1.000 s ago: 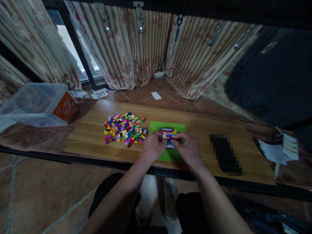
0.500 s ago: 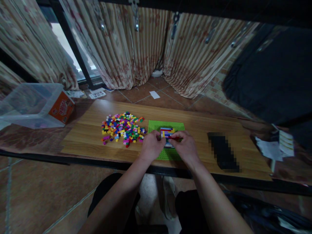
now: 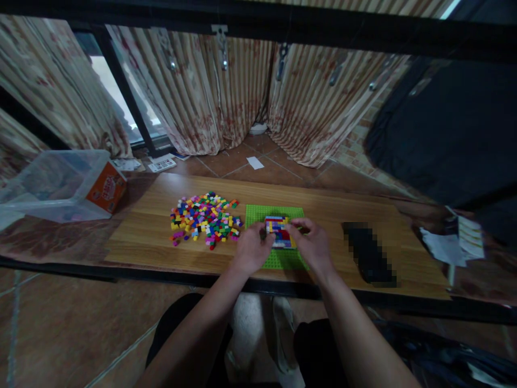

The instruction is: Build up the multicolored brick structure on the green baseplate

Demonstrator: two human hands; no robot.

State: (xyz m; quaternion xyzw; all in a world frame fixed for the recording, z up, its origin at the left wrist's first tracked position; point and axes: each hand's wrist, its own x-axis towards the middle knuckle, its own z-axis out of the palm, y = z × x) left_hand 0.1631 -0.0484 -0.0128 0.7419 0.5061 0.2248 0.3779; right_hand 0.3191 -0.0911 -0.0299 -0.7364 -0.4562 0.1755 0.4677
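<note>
A green studded baseplate (image 3: 254,212) lies on the wooden board, carrying a low build of coloured toy bricks (image 3: 278,222) with red, yellow, blue and white rows. At the build's left side, my left hand (image 3: 253,247) is closed, its thumb and fingers gripping the edge. My right hand (image 3: 314,243) holds the opposite side, thumb on the bricks and fingers bent around the right edge. A red brick (image 3: 285,235) shows in the build between my hands. My fingers hide parts of both side edges.
A pile of loose coloured bricks (image 3: 205,215) spreads left of the baseplate. Farther left stands a clear plastic box (image 3: 60,186) with an orange label. On the right lies a blurred black object (image 3: 368,253), with papers (image 3: 444,245) beyond it. The wooden board (image 3: 141,237) has a dark front edge.
The red brick that was pinched in my right fingers now sits in the build. My right hand has shifted slightly right to its edge. The camera view has tilted up a little.
</note>
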